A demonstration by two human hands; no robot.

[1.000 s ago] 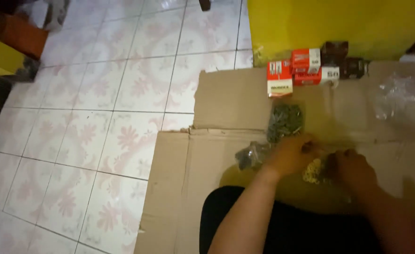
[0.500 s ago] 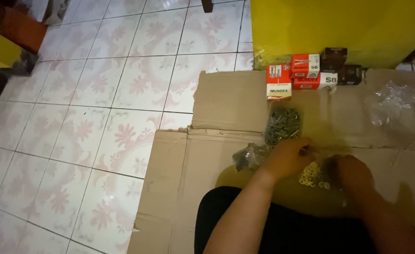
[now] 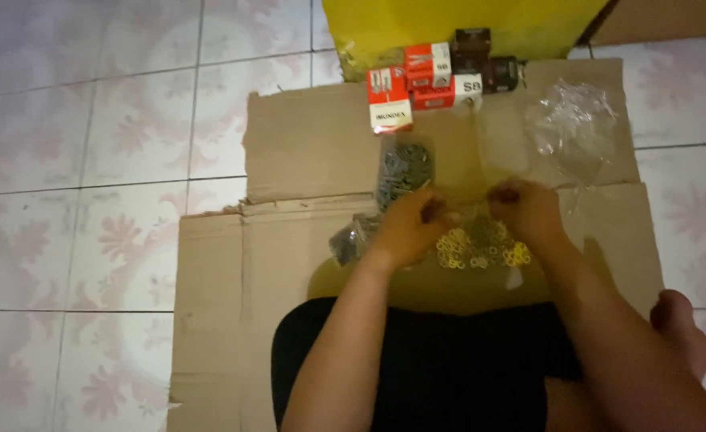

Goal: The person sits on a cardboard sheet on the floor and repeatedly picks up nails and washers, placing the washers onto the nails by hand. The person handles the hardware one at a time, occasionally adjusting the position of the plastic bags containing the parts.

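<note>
Head view: left hand and right hand are both curled, fingertips pinching small parts above the brass washers on the cardboard. Keep pinches low over the pile; grip contents cannot be told.

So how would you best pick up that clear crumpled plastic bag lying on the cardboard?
Probably pinch the clear plastic bag from above, at a raised crumpled fold near its middle. It lies loose and puffed on the cardboard, with open space around it, so its flat edges offer less to grip.

Washers on cardboard (between hands); boxes behind, bag right.
</note>
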